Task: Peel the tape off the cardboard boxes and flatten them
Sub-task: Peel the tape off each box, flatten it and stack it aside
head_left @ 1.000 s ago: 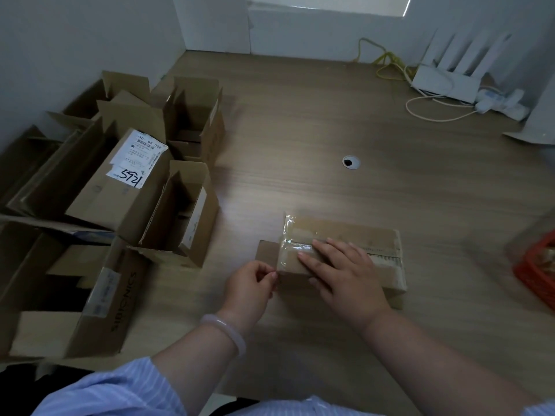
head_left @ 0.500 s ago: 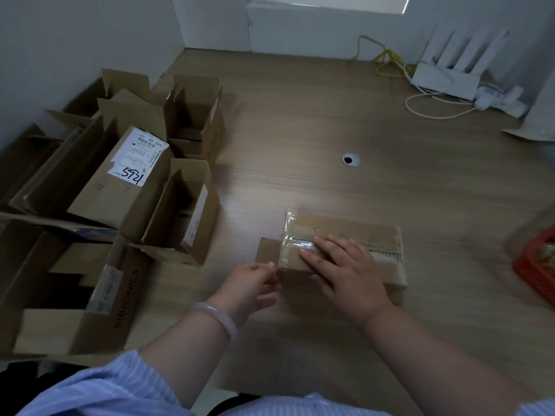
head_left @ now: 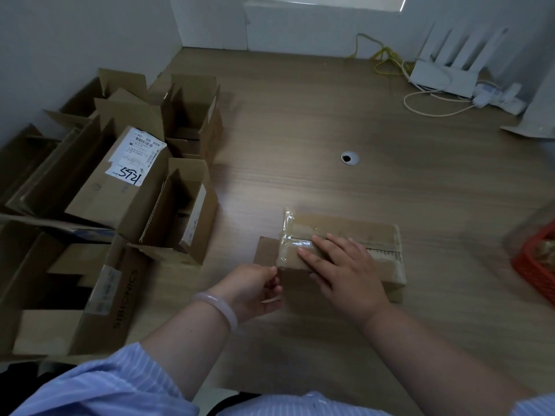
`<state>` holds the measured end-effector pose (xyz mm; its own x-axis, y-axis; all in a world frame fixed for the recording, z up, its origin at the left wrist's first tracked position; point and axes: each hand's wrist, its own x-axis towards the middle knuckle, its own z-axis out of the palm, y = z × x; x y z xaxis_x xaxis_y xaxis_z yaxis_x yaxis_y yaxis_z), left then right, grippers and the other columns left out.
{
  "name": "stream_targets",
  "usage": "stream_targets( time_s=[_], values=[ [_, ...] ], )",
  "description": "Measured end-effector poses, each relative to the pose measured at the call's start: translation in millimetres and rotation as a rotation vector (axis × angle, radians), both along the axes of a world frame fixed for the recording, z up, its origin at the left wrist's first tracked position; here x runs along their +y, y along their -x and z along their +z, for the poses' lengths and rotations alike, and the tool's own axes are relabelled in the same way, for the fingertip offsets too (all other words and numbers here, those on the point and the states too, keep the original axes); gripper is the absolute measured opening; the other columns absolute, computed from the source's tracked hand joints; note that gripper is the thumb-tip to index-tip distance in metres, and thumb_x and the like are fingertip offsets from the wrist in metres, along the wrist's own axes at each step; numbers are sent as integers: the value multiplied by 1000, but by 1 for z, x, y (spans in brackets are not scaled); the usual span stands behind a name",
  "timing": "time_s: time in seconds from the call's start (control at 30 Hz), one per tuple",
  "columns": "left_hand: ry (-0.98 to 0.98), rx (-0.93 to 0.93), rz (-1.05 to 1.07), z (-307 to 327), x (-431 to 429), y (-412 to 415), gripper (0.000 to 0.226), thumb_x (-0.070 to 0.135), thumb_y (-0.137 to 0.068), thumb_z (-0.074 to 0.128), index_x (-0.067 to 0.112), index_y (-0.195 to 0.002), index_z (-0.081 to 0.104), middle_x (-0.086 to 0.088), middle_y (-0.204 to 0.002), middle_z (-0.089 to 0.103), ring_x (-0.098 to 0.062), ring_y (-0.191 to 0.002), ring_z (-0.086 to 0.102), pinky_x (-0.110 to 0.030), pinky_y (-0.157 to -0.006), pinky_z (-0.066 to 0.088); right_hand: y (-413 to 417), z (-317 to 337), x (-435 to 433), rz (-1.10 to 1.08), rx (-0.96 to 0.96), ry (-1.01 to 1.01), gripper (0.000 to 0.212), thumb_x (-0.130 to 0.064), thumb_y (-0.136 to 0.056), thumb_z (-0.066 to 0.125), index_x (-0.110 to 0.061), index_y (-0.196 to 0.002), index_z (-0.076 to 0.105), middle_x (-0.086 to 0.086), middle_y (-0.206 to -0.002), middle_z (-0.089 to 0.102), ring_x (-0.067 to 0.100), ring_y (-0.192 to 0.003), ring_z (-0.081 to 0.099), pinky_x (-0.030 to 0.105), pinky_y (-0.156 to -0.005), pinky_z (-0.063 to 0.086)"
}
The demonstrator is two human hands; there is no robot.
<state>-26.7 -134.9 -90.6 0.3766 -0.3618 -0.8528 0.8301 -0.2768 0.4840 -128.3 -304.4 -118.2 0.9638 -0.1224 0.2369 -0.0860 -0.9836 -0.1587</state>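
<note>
The left hand's [head_left: 249, 288] fingers [head_left: 271, 270] are curled, thumb and forefinger tips brought together at the near left corner of the box [head_left: 381, 265], where they pinch the edge of the clear tape [head_left: 295, 235]; a thin pale strip shows just under that hand. The right hand [head_left: 348, 274] lies flat on the box's top, its fingers [head_left: 312, 256] straight and spread, pressing down and pointing toward the left end, with the tips on the tape. The tape wraps over the box's left end and runs along the seam of its top toward the right end. A brown flap [head_left: 265, 250] sticks out from the box's left end, lying on the worktop [head_left: 300, 130]. The box sits closed, in the middle of the worktop towards its near edge. A pale bracelet [head_left: 219, 307] circles the left wrist, and a blue striped sleeve [head_left: 105, 385] covers the forearm behind it. Along the left edge stands a crowd of opened boxes [head_left: 186, 214], flaps up, one bearing a white label [head_left: 135, 157] with handwriting. Beyond the taped box, well apart from it, a round cable hole [head_left: 350, 158] is set in the worktop. At the far right corner stands a white router [head_left: 444, 76] with white and yellow cables [head_left: 387, 58] beside it. A red basket [head_left: 537, 265] shows at the right edge, blurred.
</note>
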Motion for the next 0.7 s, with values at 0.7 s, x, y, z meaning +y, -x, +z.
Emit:
stream_targets(
  time_s=[0.7],
  values=[
    [34, -204, 86, 2, 1, -3, 16, 8, -95, 53, 13, -81, 56, -5, -76, 62, -15, -71, 57, -30, -72, 49, -2, -1, -1, 3, -28, 16, 42, -43, -85, 50, -39, -125, 59, -2, -130, 59, 25, -121, 53, 43, -101, 36]
  ],
)
